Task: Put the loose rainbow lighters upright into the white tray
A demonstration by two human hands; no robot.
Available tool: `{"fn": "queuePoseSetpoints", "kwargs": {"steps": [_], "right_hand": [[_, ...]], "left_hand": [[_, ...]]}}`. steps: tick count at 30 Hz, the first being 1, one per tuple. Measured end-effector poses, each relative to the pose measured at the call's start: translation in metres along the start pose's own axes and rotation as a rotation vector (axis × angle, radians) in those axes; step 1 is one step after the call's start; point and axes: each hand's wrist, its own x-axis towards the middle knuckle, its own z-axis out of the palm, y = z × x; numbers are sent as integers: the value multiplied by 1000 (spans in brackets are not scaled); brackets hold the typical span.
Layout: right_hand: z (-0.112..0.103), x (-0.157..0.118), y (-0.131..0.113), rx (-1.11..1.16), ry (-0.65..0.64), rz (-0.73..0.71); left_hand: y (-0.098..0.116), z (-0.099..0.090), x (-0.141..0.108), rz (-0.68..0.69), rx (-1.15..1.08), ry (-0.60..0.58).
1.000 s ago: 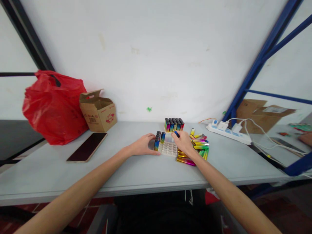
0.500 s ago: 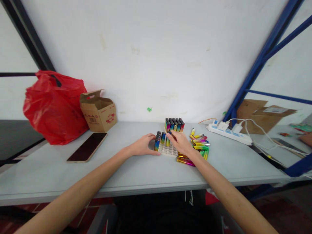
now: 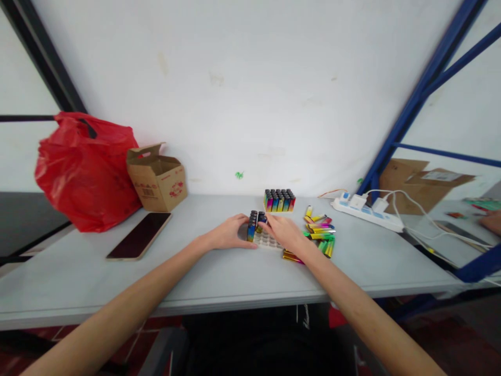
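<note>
Blue-and-yellow lighters (image 3: 251,230) with dark tops stand in a row at the left end of a white tray (image 3: 266,240) with round holes. My left hand (image 3: 235,233) curves around that end, its thumb at the tray's near corner and its fingers behind. In my right hand (image 3: 284,230), pinched between thumb and fingers, is a lighter (image 3: 263,219), upright just right of the row. My fingers partly hide it, so I cannot tell if its base sits in a hole. Loose shiny lighters (image 3: 321,228) lie heaped to the right of the tray.
Behind stands a second tray full of lighters (image 3: 279,200). At left are a phone (image 3: 140,236), an open carton (image 3: 157,177) and a red plastic bag (image 3: 88,172). A power strip (image 3: 368,213) with cables lies at right. A person's hand (image 3: 491,222) shows at the far right.
My right hand has moved left with the lighter, to beside the standing row. My left hand stays at the tray's end.
</note>
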Motion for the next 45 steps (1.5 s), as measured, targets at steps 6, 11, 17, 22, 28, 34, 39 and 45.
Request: {"fn": "queuePoseSetpoints", "kwargs": {"steps": [6,11,17,22,28,34,39,45], "right_hand": [[-5,2,-2,-54,-77,2],[-11,-1,-7,-108,-82,40],[-21,-5,41,-109,142,188],[-11,-3,104,-160,-72,575],[2,5,124,-117,-127,585],[1,8,128,-58,-29,526],[2,9,128,240,201,407],[1,10,102,980,390,382]], "left_hand": [[-4,2,0,2,7,2],[-7,3,1,-4,17,11],[-2,1,0,-14,-4,-1],[1,1,-1,-46,19,-7],[0,1,-1,-44,15,-17],[1,1,-1,-45,3,-18],[0,1,-1,-40,6,-14],[0,1,-1,-29,2,-2]]}}
